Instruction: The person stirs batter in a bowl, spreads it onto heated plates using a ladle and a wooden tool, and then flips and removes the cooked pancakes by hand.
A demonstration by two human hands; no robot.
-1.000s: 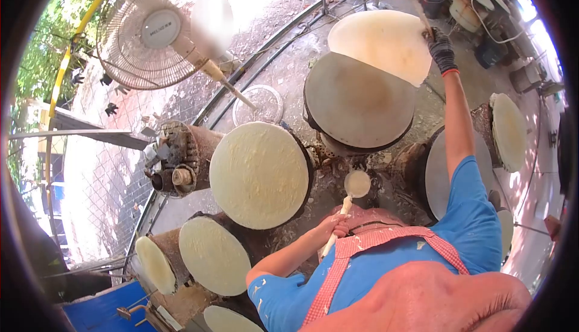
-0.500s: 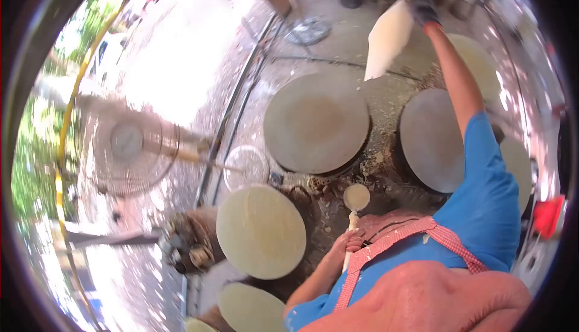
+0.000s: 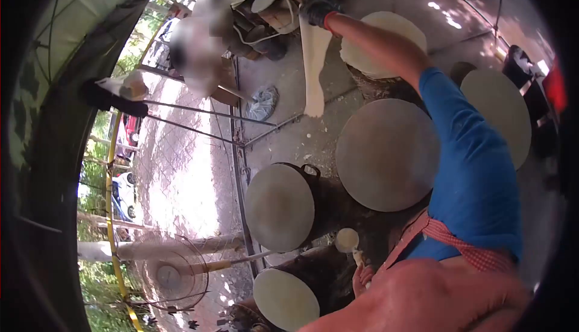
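Note:
My right hand (image 3: 319,13), in a dark glove, is closed on the upper end of a thin, pale flatbread (image 3: 315,60) that hangs down in a long strip. Beside it lies a round stack of pale flatbreads (image 3: 392,39), partly behind my forearm. My left hand (image 3: 362,276) is bare and wrapped round the handle of a ladle (image 3: 347,240), whose bowl looks full of pale batter. Near the ladle are a bare round griddle (image 3: 280,208) and another griddle coated with a pale layer (image 3: 286,299). A larger griddle (image 3: 386,154) lies below my right arm.
Another round griddle (image 3: 497,114) stands at the right. Buckets (image 3: 280,9) sit at the top. A person (image 3: 199,48), blurred, is at the upper left. A fan (image 3: 172,274) stands at the lower left, near a yellow pole (image 3: 110,193).
My view has turned, so the griddles and fan appear lower. The flatbread, raised at a slant before, now hangs nearly straight from my right hand. My left hand still holds the ladle.

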